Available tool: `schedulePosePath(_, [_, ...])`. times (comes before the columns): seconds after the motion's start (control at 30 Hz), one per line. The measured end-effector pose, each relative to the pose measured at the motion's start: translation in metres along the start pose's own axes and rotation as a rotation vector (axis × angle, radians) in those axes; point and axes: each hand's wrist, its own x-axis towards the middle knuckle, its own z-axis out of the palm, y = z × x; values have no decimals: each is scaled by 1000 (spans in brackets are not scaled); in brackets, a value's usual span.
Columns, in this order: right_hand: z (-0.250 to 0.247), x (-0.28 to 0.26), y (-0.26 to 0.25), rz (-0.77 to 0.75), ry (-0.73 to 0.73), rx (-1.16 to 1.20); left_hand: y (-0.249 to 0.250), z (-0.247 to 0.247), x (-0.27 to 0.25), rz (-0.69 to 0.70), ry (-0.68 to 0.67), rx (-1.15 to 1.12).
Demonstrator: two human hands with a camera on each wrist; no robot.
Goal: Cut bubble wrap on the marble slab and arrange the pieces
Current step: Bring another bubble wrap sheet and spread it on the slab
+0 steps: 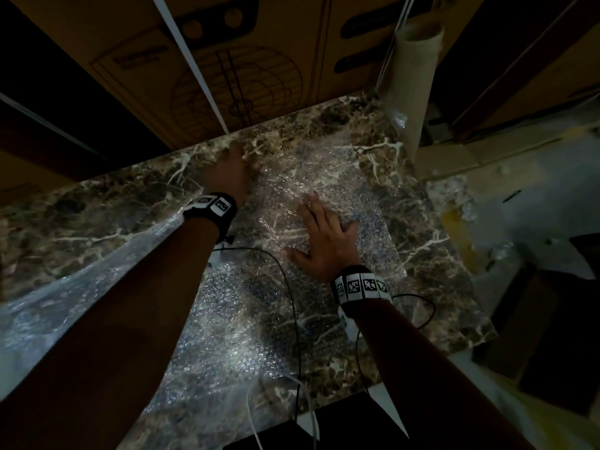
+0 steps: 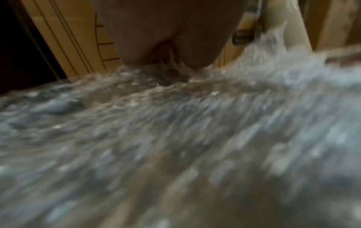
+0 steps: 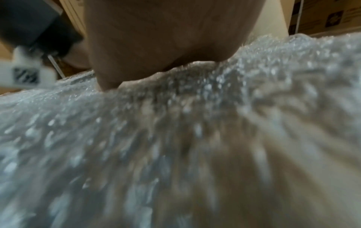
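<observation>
Clear bubble wrap (image 1: 292, 203) lies spread over the brown veined marble slab (image 1: 97, 222); more of it runs off the near left edge. My left hand (image 1: 232, 172) lies flat at the wrap's far left edge, fingers stretched toward the boxes. My right hand (image 1: 324, 237) presses flat on the wrap with fingers spread. In the left wrist view the palm (image 2: 168, 30) rests on blurred wrap (image 2: 175, 138). The right wrist view shows the palm (image 3: 166, 38) on the wrap (image 3: 175, 138). No cutting tool is visible.
Printed cardboard boxes (image 1: 246, 60) stand against the slab's far edge. A cardboard tube (image 1: 412, 92) leans at the far right corner. Black and white cables (image 1: 292, 319) trail over the wrap. Scraps of wrap (image 1: 454, 196) lie on the floor to the right.
</observation>
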Motion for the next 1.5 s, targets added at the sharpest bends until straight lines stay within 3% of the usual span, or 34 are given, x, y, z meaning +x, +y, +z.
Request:
schedulePosePath(0.07, [-2,2,0,1,-3,12,-8,-7,-9,21,-15,-34])
schedulePosePath(0.27, [-10,9,3,32,-34,-18,-65,-33,-43,-12,-267,-105])
schedulePosePath(0.33, [-15,12,0,75,-54,-25,-90,-40,-56,-66,-301,-135])
schedulePosePath(0.4, [-19,16,-14,139,-120,-59,-121,-46,-71,-85,-238,-90])
schedulePosePath(0.47, [-19,20,-44,179,-161,-110,-149,-50,-84,-80,-137,-78])
schedulePosePath(0.53, [-20,21,-92,107,-127,-132,-169,-51,-95,-81,-110,-59])
schedulePosePath(0.6, [-16,14,-152,3,-108,-17,-178,-54,-103,-76,-109,18])
schedulePosePath(0.7, [4,-4,-244,-78,-204,178,-194,-57,-111,6,-58,78])
schedulePosePath(0.87, [64,-31,-339,142,-250,272,-214,-57,-126,188,-35,192])
schedulePosePath(0.97, [90,-38,-352,197,-221,93,-228,-59,-120,218,-59,15])
schedulePosePath(1.07, [101,-42,-348,157,-195,26,-244,-64,-95,121,-70,-241])
schedulePosePath(1.17, [104,-46,-342,148,-178,0,-262,-70,-64,45,-259,-312])
schedulePosePath(1.23, [102,-47,-342,172,-174,5,-268,-74,-54,90,-355,-348])
schedulePosePath(1.33, [95,-46,-344,161,-158,48,-265,-86,-71,181,-389,-446])
schedulePosePath(1.43, [88,-46,-350,187,-136,99,-276,-94,-99,227,-462,-255])
schedulePosePath(1.5, [88,-47,-353,202,-137,91,-296,-89,-110,290,-383,-129])
